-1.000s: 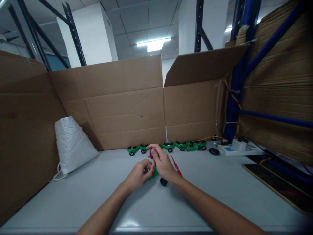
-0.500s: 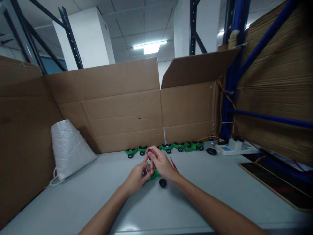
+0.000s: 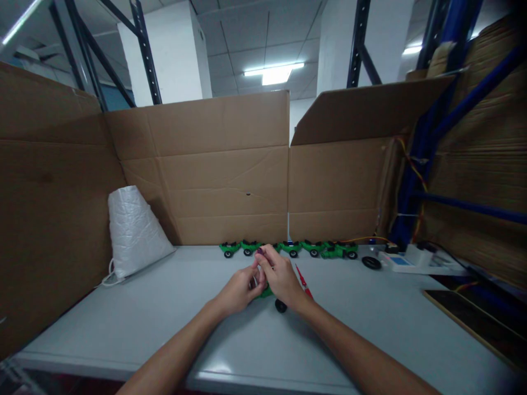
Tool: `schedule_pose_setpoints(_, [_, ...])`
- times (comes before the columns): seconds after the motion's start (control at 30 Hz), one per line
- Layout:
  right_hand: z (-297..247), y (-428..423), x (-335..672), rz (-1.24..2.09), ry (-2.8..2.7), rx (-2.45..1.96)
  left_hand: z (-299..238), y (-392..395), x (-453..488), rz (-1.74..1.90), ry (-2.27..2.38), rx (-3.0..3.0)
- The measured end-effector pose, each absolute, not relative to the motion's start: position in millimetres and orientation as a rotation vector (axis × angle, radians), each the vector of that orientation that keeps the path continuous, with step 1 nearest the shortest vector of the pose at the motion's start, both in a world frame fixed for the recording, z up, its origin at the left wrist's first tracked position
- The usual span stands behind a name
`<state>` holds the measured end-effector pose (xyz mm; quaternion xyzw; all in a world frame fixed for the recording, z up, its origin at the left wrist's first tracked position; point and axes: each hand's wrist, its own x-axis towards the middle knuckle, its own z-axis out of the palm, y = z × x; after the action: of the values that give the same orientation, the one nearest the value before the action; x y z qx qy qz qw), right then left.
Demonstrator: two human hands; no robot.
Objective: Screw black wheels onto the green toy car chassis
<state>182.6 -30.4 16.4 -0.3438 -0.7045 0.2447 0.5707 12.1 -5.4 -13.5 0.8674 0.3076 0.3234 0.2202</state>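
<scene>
My left hand (image 3: 241,288) and my right hand (image 3: 282,277) meet over the middle of the table, fingertips together. A small dark part (image 3: 259,251) shows at the fingertips of my right hand, too small to name. The fingers of my left hand are curled closed just below it; what they hold is hidden. A green toy vehicle body (image 3: 264,292) shows partly beneath both hands, with a black wheel (image 3: 280,305) beside it under my right wrist. A red screwdriver (image 3: 304,282) lies just right of my right hand, partly behind the wrist.
Several green toy vehicles (image 3: 293,249) with black wheels line the back, before a cardboard wall (image 3: 222,175). A black ring (image 3: 371,263) and a white power strip (image 3: 424,260) are at the back right. A silvery bag (image 3: 135,236) stands left; a dark flat panel (image 3: 469,323) lies right.
The view has turned slightly left, so the whole scene sits farther right. Both hands keep nearly the same closed pose, with the small dark part still at the fingertips.
</scene>
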Motion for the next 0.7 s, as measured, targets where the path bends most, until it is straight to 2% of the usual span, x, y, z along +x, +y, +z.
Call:
schedule_pose_setpoints(0.5, [10.8,-28.0,182.3,0.557,-1.530,-0.834,-8.2,-11.4,14.0,0.837,0.870,2.345])
schedule_pose_setpoints(0.7, [9.0,-30.4,179.2,0.445,-1.573,-0.890,-10.2,-9.9,14.7,0.842,0.900,2.366])
